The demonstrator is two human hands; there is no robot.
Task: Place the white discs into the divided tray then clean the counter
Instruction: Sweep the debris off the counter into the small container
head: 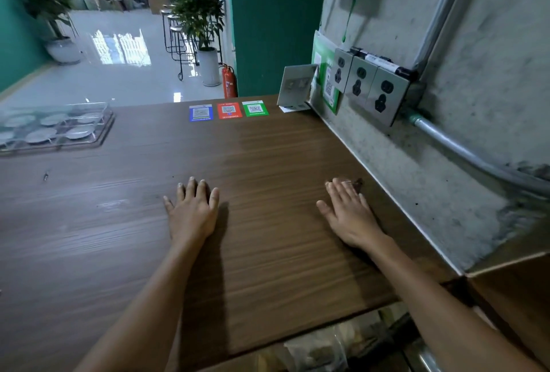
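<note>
Two bare hands lay flat on the wooden counter [268, 163]. The left hand [193, 211] rested palm down with its fingers straight and close together, holding nothing. The right hand [349, 213], nearer the wall, also lay palm down with fingers straight and slightly spread, holding nothing; its fingertips [342, 185] touched a small dark mark on the counter.

The clear divided tray [101, 130] sat on the counter's far left part, well apart from both hands. About six white discs [41, 135] showed in its compartments, one to each; the tray ran out of view, so the full count could not be told.

Three square-code cards lay in a row at the counter's far edge: blue [201, 112], red [229, 110], green [255, 108]. Their print was too small to read. Three sockets [361, 82] sat on the wall above the counter's right edge.
</note>
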